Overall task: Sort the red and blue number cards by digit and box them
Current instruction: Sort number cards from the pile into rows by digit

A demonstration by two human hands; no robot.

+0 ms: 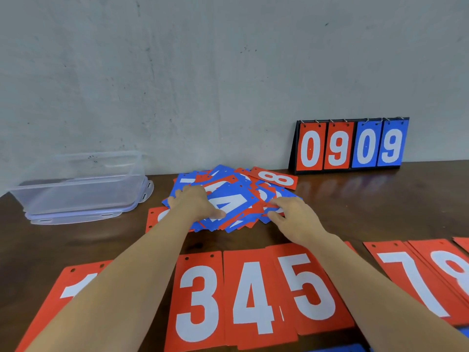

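Note:
A loose pile of red and blue number cards (253, 189) lies mid-table. My left hand (195, 203) rests flat on it, thumb on a blue 4 card (237, 203). My right hand (291, 218) is at the pile's right edge and pinches a red card (264, 206) between thumb and forefinger. A red 8 card (275, 178) lies at the pile's far side. Along the near edge lie red cards in a row: 1 (73, 288), 3 (198, 301), 4 (251, 301), 5 (309, 285), 7 (411, 280) and 8 (454, 268). My arms hide part of this row.
A clear plastic box (76, 196) stands at the back left on its lid (76, 219). A flip scoreboard (350, 146) showing 09 09 leans by the wall at the back right. One red card (153, 218) pokes out left of the pile. Blue cards (337, 349) show at the bottom edge.

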